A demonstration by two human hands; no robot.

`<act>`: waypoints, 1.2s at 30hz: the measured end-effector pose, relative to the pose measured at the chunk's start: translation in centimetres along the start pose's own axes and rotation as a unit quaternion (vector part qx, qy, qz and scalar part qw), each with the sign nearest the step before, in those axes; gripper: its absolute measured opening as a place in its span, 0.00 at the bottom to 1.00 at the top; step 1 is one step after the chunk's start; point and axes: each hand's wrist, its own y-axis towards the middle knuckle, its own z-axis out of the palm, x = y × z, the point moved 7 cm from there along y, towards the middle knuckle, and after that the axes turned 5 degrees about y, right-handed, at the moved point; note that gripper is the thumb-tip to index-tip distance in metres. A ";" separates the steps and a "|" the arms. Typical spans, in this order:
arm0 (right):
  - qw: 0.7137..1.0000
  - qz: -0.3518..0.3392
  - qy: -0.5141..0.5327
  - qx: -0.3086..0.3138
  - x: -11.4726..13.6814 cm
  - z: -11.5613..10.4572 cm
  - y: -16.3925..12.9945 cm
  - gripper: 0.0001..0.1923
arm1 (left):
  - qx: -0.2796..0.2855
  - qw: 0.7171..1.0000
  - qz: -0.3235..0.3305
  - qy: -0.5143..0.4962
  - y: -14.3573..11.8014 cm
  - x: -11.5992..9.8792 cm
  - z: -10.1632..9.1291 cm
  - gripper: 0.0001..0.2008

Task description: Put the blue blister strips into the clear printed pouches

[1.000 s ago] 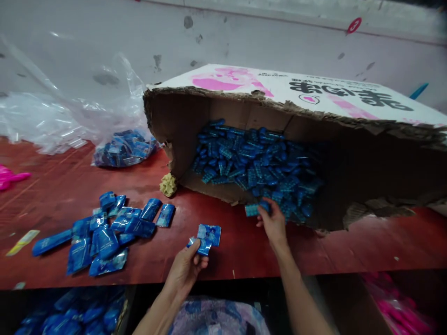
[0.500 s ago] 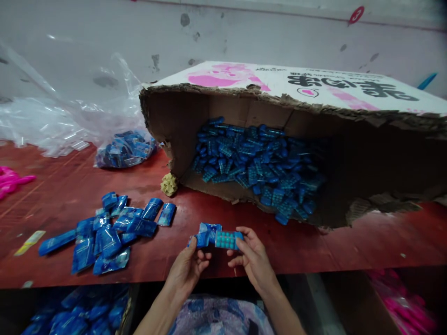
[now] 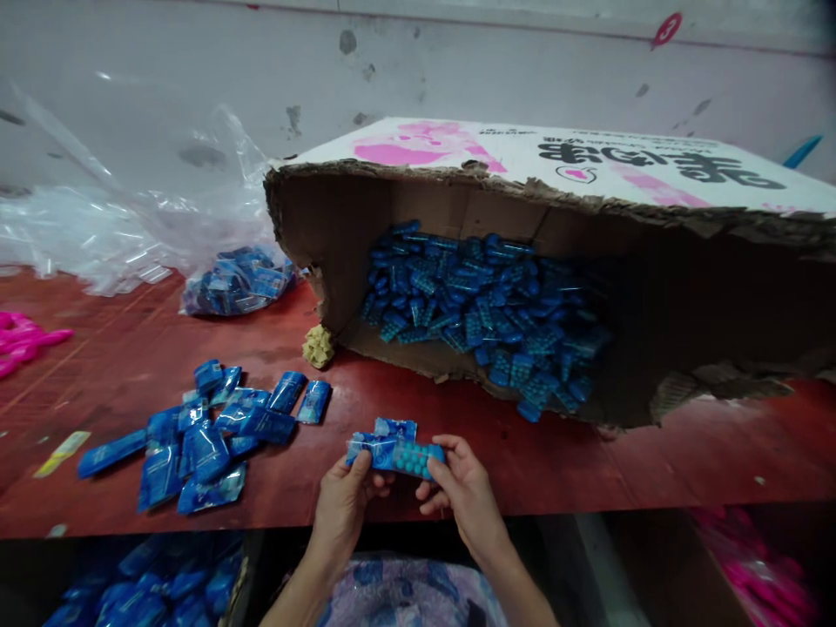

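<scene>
Pinching a blue printed sachet [image 3: 377, 450] between thumb and fingers of the left hand [image 3: 340, 498]; grasping a blue-ended clear case of turquoise beads [image 3: 413, 459] by its right end with the right hand [image 3: 465, 489]. Holding both together above the red surface [image 3: 562, 466], near its front edge; cannot tell whether overlapping or inserted. Just behind, another blue sachet [image 3: 400, 427]. To the left, a loose pile of blue packets [image 3: 207, 453]. Farther back, on its side, a torn-edged cardboard box [image 3: 522, 148] with a heap of similar cases [image 3: 457, 292] inside.
</scene>
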 end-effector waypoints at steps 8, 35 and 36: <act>1.000 -0.011 -0.018 -0.003 -0.1 0.1 -0.2 0.22 | 0.001 1.000 0.007 0.013 0.0 -0.8 -0.4 0.15; 0.999 -0.023 -0.048 -0.001 -1.5 0.7 -1.1 0.19 | -0.031 0.999 0.011 -0.011 -0.2 -1.1 -1.1 0.14; 0.998 -0.023 -0.050 0.002 -1.4 0.7 -1.0 0.19 | -0.031 0.999 0.010 -0.011 -0.2 -1.1 -1.1 0.14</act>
